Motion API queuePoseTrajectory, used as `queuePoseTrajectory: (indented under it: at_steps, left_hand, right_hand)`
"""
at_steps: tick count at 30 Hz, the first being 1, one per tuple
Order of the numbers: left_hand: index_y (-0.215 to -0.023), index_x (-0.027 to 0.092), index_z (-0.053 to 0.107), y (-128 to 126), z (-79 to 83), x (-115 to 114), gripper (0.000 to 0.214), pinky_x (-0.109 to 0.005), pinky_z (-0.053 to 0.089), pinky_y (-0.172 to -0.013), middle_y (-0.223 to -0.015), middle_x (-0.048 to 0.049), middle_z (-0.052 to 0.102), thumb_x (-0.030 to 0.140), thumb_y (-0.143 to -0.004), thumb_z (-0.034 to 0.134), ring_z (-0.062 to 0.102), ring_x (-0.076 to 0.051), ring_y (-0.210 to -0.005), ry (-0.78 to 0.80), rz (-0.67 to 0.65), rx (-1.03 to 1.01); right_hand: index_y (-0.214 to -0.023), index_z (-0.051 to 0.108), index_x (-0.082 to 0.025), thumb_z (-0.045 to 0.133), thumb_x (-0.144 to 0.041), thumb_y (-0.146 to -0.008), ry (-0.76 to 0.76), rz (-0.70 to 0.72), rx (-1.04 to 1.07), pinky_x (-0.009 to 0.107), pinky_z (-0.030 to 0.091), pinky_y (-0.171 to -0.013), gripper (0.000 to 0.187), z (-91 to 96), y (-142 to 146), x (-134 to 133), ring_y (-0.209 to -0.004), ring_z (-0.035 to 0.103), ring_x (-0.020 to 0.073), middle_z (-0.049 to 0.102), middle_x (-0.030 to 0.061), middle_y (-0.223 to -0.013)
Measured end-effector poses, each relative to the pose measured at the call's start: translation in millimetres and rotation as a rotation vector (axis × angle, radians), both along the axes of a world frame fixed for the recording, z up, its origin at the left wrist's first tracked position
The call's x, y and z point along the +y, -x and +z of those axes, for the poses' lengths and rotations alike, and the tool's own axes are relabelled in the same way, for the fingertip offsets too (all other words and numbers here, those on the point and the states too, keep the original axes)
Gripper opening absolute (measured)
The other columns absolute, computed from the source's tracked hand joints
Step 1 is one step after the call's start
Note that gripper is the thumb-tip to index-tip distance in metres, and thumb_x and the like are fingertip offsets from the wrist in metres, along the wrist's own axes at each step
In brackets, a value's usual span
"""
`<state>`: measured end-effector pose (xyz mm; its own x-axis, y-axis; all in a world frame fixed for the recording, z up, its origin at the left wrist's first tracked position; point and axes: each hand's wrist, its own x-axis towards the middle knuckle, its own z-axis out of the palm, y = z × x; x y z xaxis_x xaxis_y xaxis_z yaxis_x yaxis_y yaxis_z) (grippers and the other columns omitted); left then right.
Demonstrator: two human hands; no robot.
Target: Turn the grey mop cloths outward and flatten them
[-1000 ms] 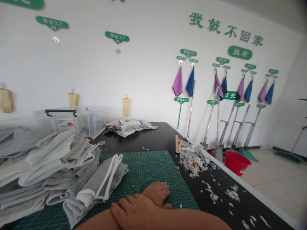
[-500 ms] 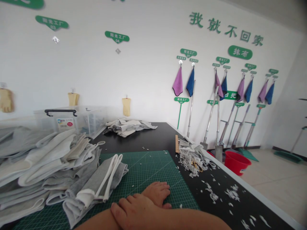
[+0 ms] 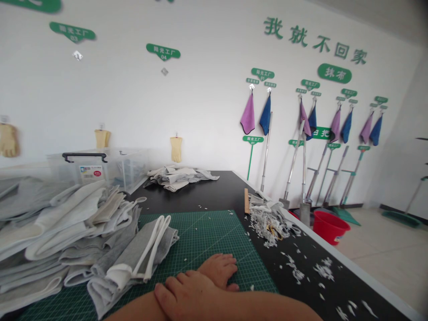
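My left hand [image 3: 220,270] lies palm down on the green cutting mat [image 3: 207,232], its fingers loosely apart and holding nothing. Across my left wrist and forearm rests my right hand [image 3: 189,292], also open, with its fingers draped over the arm. The forearms cross at the bottom of the view. To the left of the hands, a folded grey and white fabric piece [image 3: 133,256] lies partly on the mat. It adjoins a large heap of grey and white fabric pieces [image 3: 67,223].
A clear plastic box [image 3: 130,171] and another fabric pile [image 3: 180,177] stand at the back. Right of the mat are white scraps [image 3: 267,223] with scissors [image 3: 274,232] among them and a wooden strip [image 3: 246,200]. A red bucket [image 3: 331,226] stands beyond the table edge.
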<state>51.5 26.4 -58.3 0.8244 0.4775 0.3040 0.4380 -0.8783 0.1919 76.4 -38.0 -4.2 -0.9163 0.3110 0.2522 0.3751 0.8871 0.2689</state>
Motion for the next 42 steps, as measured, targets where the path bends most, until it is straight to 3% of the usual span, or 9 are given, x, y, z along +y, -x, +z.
queuePoseTrajectory:
  at_steps: [42]
  left_hand:
    - [-0.117, 0.019, 0.057, 0.7, -4.1, 1.5, 0.049, -0.042, 0.035, -0.103, -0.129, -0.0084, 0.054, 0.055, -0.083, 0.052, 0.046, -0.026, -0.123, -0.017, -0.009, -0.024]
  right_hand:
    - [-0.122, 0.036, -0.012, 0.042, -0.04, -0.091, 0.002, -0.011, -0.018, 0.036, 0.047, -0.06, 0.042, 1.6, -0.1, -1.5, -0.073, 0.059, 0.022, 0.059, 0.0067, -0.092]
